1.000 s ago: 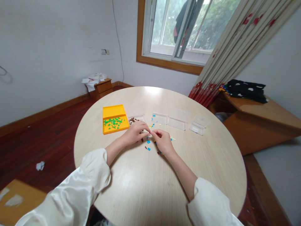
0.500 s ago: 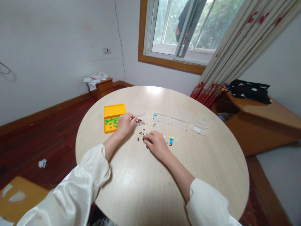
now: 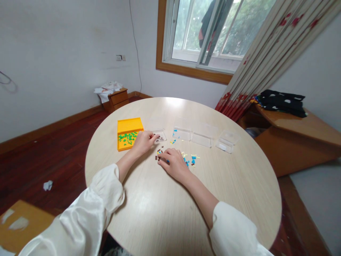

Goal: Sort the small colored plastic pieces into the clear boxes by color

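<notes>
My left hand (image 3: pixel 144 141) is over the near left part of a clear plastic box (image 3: pixel 164 136) that holds several small brown bricks (image 3: pixel 161 139). Its fingers are curled and pressed together; whatever they pinch is hidden. On the table, my right hand (image 3: pixel 173 161) reaches over a loose pile of small bricks, thumb and forefinger apart. Brown bricks (image 3: pixel 156 158) lie by its fingertips, with yellow and blue pieces mixed in. More blue bricks (image 3: pixel 193 160) and pale yellow ones are just right of this hand, partly covered by it.
A yellow box (image 3: pixel 130 125) with its lid up holds green bricks (image 3: pixel 125 138) at the left. Further clear boxes stand in a row: one (image 3: pixel 183 135) with a few blue bricks, another (image 3: pixel 201 140) beside it, and a smaller one (image 3: pixel 224 146) at the right. The round table (image 3: pixel 170 213) carries everything.
My right hand has shifted left across the pile, uncovering blue bricks on its right, and its thumb and forefinger have parted. My left hand has edged slightly right over the clear box.
</notes>
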`<state>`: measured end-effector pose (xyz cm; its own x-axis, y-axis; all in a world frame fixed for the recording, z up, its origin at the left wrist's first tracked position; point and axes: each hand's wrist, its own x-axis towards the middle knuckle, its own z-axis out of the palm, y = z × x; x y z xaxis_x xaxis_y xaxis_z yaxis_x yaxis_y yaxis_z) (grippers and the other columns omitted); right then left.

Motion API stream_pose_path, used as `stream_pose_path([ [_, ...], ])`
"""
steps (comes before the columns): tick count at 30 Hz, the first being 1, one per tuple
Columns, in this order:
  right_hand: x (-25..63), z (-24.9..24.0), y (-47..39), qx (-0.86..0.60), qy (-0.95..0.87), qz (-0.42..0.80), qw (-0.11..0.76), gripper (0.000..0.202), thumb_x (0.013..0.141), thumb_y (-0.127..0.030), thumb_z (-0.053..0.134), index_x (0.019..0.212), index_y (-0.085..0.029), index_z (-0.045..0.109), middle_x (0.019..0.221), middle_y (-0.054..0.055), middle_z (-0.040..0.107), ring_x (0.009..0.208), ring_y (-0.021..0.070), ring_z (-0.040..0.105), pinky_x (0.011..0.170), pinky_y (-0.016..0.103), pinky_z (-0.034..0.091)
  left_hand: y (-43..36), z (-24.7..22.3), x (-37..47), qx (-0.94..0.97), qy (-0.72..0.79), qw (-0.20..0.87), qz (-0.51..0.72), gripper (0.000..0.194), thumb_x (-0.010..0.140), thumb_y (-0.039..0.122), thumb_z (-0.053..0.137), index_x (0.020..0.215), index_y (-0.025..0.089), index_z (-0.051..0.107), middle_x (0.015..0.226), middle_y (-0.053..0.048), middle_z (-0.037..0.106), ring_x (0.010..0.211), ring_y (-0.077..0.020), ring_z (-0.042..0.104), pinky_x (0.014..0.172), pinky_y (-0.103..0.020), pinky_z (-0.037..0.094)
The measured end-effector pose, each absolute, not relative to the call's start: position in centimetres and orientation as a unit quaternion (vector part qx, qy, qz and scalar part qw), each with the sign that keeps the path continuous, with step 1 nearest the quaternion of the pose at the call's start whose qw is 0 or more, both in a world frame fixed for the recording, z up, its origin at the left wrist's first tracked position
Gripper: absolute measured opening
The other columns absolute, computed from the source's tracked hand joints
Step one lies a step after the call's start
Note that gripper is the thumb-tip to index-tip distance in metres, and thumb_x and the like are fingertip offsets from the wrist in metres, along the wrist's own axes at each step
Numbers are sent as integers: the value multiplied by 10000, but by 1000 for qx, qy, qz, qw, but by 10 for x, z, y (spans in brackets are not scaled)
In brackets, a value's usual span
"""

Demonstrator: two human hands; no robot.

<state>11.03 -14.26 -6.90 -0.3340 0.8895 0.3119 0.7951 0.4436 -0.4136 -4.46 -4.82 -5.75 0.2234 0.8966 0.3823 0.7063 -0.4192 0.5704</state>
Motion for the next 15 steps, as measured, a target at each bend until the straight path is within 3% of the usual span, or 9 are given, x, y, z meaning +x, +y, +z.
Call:
stream_pose_path([
  [8,113,-68,-141,-527,-807,102,244,106,861,-174,544,820,-177,642,878,63,649,881,196,537,782,335,326,-53,-57,-41,809,445,175,342,295,825,303,536,588,136,590,604,-19,583,586,-124,483,607,-254,362],
  [12,123,-66,-137,-559,-744,137,339,120,853,-169,511,814,-175,624,834,60,659,829,186,565,774,317,371,-62,-56,-36,864,330,180,334,160,809,246,558,764,135,664,751,-54,634,732,-154,548,709,-279,413],
  [15,128,-66,-134,-565,-690,187,413,151,842,-205,490,789,-171,628,801,53,668,752,169,579,716,284,411,-71,-56,-31,887,257,186,336,176,810,242,571,922,153,671,875,-73,652,845,-171,567,781,-300,425],
])
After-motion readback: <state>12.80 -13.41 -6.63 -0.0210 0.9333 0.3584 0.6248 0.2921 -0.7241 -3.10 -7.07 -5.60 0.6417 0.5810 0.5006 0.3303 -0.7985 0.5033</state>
